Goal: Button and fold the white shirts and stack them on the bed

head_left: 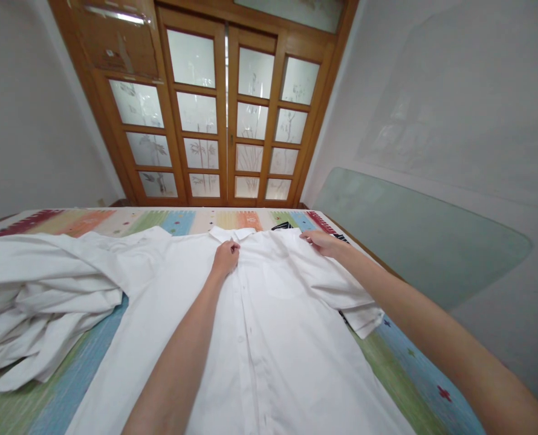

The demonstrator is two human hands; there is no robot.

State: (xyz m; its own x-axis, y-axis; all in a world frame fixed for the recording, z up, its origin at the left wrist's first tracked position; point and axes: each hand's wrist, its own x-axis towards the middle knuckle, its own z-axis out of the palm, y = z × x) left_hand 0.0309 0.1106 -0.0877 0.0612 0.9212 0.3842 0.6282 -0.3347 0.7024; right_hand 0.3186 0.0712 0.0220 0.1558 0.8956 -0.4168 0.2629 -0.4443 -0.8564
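A white button-up shirt lies spread front side up, its collar toward the far edge and its button placket running down the middle. Just below the collar, my left hand is closed in a pinch on the shirt's front. My right hand pinches the shirt's fabric at the shoulder on the right. The short sleeve on that side hangs outward, creased. Small folds run across the chest between both hands.
A crumpled white cloth lies at the left, against the shirt. Beneath is a colourful striped cover. Black-and-white patterned material peeks out behind the shirt. Wooden glass-paned doors stand beyond, and a wall borders the right.
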